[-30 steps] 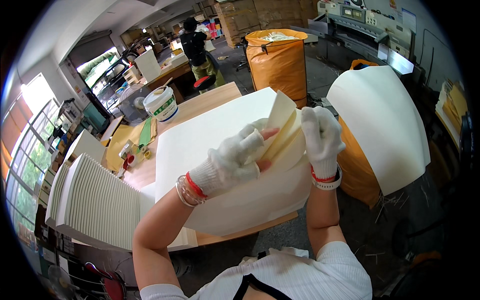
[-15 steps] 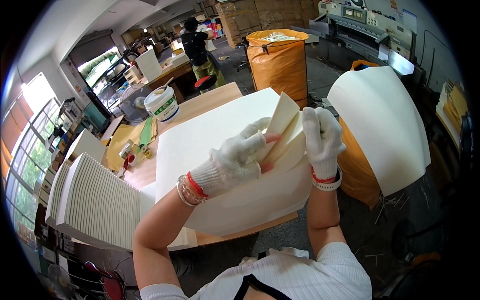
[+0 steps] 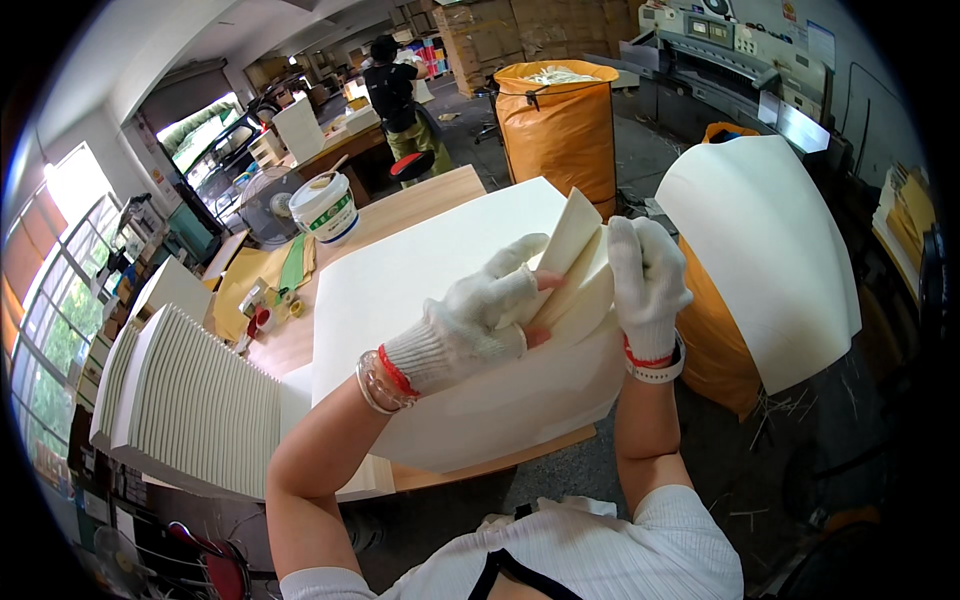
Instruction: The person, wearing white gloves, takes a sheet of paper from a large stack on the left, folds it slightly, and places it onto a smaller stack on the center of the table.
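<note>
A stack of large white paper sheets (image 3: 410, 265) lies across the table before me. Its right-hand corner is bent up into separate leaves (image 3: 572, 232), with gaps between them. My left hand (image 3: 470, 320), in a white knit glove with some bare fingertips, grips these raised leaves from the left. The bare tips press against the paper, one of them by the gap. At the right edge of the leaves, my right hand (image 3: 650, 275), also gloved, is closed with its fingers curled in a pinch on the paper edge. Its fingertips are partly hidden.
A thick fanned pile of white sheets (image 3: 200, 410) stands at the left. A white bucket (image 3: 326, 212) with a brush sits behind, near tape rolls (image 3: 294, 306). Orange sacks (image 3: 555, 125) stand beyond and right, one under a big white sheet (image 3: 765, 250). A co-worker (image 3: 392, 95) stands far off.
Both hands and the raised leaves have shifted very slightly to the right. Each hand keeps its hold on the paper.
</note>
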{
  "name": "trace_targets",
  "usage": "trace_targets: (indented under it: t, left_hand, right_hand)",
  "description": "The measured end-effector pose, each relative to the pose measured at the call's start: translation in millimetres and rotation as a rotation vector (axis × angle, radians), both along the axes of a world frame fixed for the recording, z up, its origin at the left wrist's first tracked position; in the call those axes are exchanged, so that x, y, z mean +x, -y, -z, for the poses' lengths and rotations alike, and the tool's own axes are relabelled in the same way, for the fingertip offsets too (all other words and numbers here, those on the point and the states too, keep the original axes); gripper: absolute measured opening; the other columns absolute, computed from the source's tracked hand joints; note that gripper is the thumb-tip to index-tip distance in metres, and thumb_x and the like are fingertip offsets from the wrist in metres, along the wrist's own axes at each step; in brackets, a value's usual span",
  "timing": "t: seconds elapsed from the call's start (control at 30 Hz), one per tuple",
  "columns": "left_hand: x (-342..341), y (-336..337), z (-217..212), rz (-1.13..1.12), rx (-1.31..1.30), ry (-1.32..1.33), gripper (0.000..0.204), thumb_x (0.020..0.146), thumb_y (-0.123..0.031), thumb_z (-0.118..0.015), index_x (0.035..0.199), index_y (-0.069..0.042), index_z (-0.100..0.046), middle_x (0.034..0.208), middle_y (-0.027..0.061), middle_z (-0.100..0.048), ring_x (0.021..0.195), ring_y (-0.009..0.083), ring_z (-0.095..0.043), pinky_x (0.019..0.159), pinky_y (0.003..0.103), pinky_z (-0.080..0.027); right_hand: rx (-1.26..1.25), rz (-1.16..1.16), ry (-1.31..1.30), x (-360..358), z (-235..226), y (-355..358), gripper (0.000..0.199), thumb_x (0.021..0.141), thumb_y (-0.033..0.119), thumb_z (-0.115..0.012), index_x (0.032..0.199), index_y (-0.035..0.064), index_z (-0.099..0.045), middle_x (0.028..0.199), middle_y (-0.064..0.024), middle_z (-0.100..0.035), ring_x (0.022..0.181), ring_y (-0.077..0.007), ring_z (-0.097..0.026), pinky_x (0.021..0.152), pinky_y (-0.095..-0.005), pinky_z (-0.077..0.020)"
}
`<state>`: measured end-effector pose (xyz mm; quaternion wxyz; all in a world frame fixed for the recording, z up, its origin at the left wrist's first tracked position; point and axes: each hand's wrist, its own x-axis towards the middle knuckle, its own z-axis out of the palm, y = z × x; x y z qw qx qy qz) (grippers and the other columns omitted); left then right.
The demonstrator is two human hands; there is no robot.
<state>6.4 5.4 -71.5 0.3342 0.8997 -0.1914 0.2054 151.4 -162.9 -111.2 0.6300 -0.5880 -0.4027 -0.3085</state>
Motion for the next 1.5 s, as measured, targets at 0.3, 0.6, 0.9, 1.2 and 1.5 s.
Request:
trace_targets:
  t: [0.3,0.6,0.9,1.2,1.5]
  left_hand:
    - [-3,6,-8,-0.036,0.118,-0.013,0.047,0.079,0.007,-0.069,0.122,-0.011,-0.065,0.143,0.0191,-0.052,0.123,0.0308,-0.057,0.098,0.035,-0.046]
    - [-5,8,-14,-0.063,0.187,-0.07,0.047,0.078,0.007,-0.068,0.121,-0.01,-0.065,0.141,0.0184,-0.054,0.12,0.0314,-0.059,0.097,0.036,-0.048]
    - [-2,11,-8,-0.095,0.12,0.051,0.037,0.077,0.009,-0.06,0.109,-0.007,-0.068,0.133,0.0175,-0.058,0.106,0.0312,-0.064,0.087,0.035,-0.052]
    - [-3,6,-14,-0.024,0.08,-0.181,0.032,0.079,0.007,-0.061,0.107,-0.007,-0.07,0.149,0.0212,-0.045,0.119,0.034,-0.06,0.097,0.036,-0.049]
    - [-3,9,-8,-0.047,0.04,-0.054,0.041,0.08,0.006,-0.057,0.118,-0.005,-0.065,0.149,0.0234,-0.044,0.125,0.0365,-0.056,0.098,0.035,-0.047]
  right_hand:
    - [-0.002,0.063,0.135,-1,-1,-3,0.008,0.093,0.003,-0.061,0.089,-0.0037,-0.062,0.064,-0.0098,-0.042,0.057,-0.0259,-0.044,0.054,-0.0381,-0.0362]
    - [-0.004,-0.021,0.0,-5,-5,0,0.02,0.094,0.004,-0.06,0.076,-0.0035,-0.055,0.063,-0.0098,-0.043,0.057,-0.0251,-0.044,0.054,-0.0383,-0.0363]
    - [0.013,0.027,0.019,-5,-4,-1,0.022,0.094,0.003,-0.06,0.074,-0.0029,-0.053,0.063,-0.0095,-0.043,0.057,-0.0253,-0.044,0.054,-0.0382,-0.0363]
    - [0.091,0.055,0.064,-4,-1,-5,0.02,0.094,0.003,-0.06,0.076,-0.0037,-0.055,0.064,-0.0095,-0.043,0.057,-0.025,-0.044,0.054,-0.0377,-0.0367]
    - [0.058,0.046,0.04,-5,0,-2,0.025,0.093,0.006,-0.063,0.072,-0.0028,-0.054,0.063,-0.0098,-0.044,0.059,-0.025,-0.045,0.054,-0.0377,-0.0368]
